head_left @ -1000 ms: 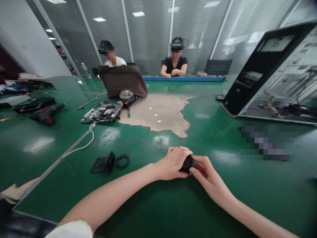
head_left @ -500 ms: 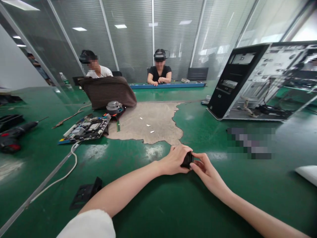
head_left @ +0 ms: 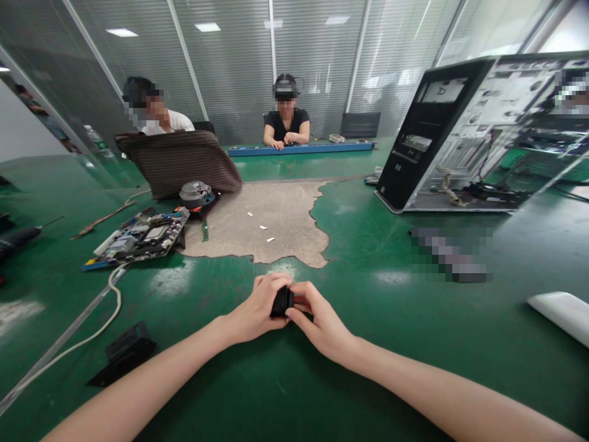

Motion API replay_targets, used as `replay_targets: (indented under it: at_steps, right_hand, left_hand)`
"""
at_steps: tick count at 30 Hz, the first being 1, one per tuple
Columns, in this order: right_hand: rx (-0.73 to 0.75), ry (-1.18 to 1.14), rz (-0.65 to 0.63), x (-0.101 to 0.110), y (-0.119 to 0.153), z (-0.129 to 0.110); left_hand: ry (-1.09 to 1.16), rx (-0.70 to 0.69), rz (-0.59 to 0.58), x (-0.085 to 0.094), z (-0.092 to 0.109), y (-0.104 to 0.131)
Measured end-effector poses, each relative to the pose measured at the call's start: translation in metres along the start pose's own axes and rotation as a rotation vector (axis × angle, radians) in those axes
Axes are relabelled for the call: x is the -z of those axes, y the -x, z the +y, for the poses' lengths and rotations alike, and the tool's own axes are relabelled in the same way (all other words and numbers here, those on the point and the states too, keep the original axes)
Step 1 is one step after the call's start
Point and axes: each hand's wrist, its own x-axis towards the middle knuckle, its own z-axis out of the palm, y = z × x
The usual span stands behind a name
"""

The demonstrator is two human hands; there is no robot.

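Note:
Both of my hands hold a small black block-shaped part (head_left: 281, 302) just above or on the green tabletop; I cannot tell whether it touches. My left hand (head_left: 257, 308) is closed around its left side, thumb below and fingers over the top. My right hand (head_left: 317, 316) pinches its right edge between thumb and fingers. Much of the part is hidden by the fingers, so its exact kind does not show. Another black plastic piece (head_left: 126, 351) lies on the table beside my left forearm.
A circuit board (head_left: 145, 236), a heatsink fan (head_left: 197, 194) and a brown box (head_left: 179, 162) stand at left. An open computer case (head_left: 427, 147) is at right. A drill (head_left: 18, 239) lies far left. Two people sit across the table, one behind a blue bar (head_left: 304, 149).
My hands have moved left and slightly nearer with the black part between them. The whole view has shifted a little. Both hands keep their grip.

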Motion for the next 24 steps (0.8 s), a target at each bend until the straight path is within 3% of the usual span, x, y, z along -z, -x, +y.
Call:
replay_targets:
  at_steps: [9, 15, 20, 24]
  right_hand:
    - [-0.058, -0.014, -0.014, 0.053, 0.033, -0.001]
    - [-0.059, -0.125, 0.034, 0.056, 0.040, 0.002]
    - [-0.096, -0.172, -0.063, 0.060, 0.040, 0.000]
    - [-0.040, -0.129, -0.128, 0.066, 0.040, 0.003]
  left_hand:
    - [0.027, -0.007, 0.001, -0.034, 0.037, -0.030]
    - [0.014, 0.017, 0.041, -0.042, 0.052, -0.028]
    - [0.015, 0.049, 0.042, -0.043, 0.058, -0.026]
    - [0.016, 0.047, 0.041, -0.045, 0.056, -0.027]
